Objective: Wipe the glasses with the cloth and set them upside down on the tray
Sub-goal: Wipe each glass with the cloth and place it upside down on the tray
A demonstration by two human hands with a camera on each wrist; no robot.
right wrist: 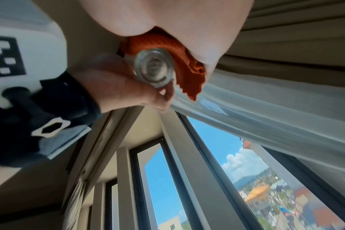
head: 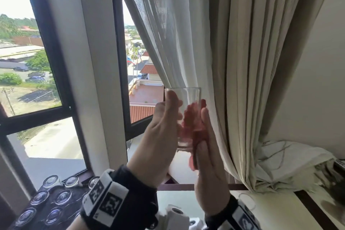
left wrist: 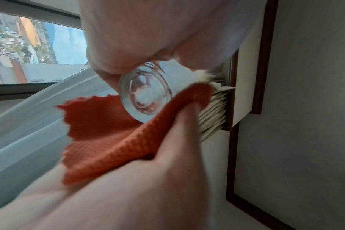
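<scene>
I hold a clear glass (head: 187,99) upright at chest height in front of the window. My left hand (head: 168,115) grips its left side, thumb near the rim. My right hand (head: 207,155) holds a red-orange cloth (head: 196,129) and presses it against the glass's right side and lower wall. In the left wrist view the thick glass base (left wrist: 146,95) faces the camera with the cloth (left wrist: 108,137) wrapped beneath it. In the right wrist view the cloth (right wrist: 185,68) curls round the glass base (right wrist: 154,70). The dark tray (head: 78,194) lies at the lower left.
Several glasses (head: 63,197) stand upside down on the tray by the window sill. Another clear glass (head: 246,201) stands on the white table (head: 280,211) at the lower right. Sheer and beige curtains (head: 233,61) hang just behind my hands.
</scene>
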